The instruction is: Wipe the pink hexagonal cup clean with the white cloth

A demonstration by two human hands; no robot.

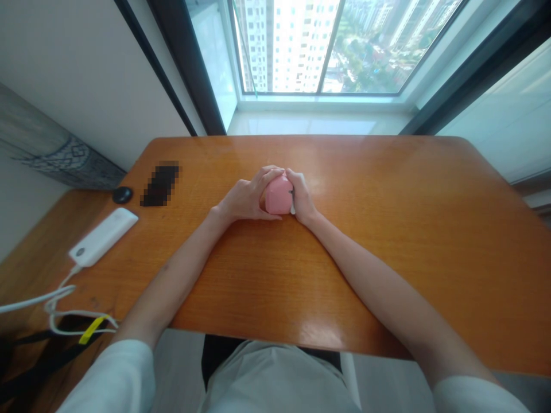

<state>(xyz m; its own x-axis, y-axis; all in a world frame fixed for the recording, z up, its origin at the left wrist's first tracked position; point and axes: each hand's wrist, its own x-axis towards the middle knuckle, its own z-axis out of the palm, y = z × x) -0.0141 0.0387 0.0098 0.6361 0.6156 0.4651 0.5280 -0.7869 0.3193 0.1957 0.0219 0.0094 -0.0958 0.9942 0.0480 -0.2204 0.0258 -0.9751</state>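
Between my two hands, over the middle of the table, is a small pink rounded object with a white bit and a dark spot on its right side. I cannot make out its kind. My left hand is curled around its left side, fingers over the top and thumb along the near edge. Against its right side, my right hand is closed with bent fingers, touching the object near the white part. The palm side of the right hand is hidden.
On the left of the wooden table lie a white power bank with white cables, a round black item and a blurred dark rectangle. Beyond the far edge is a window. A curtain hangs at left.
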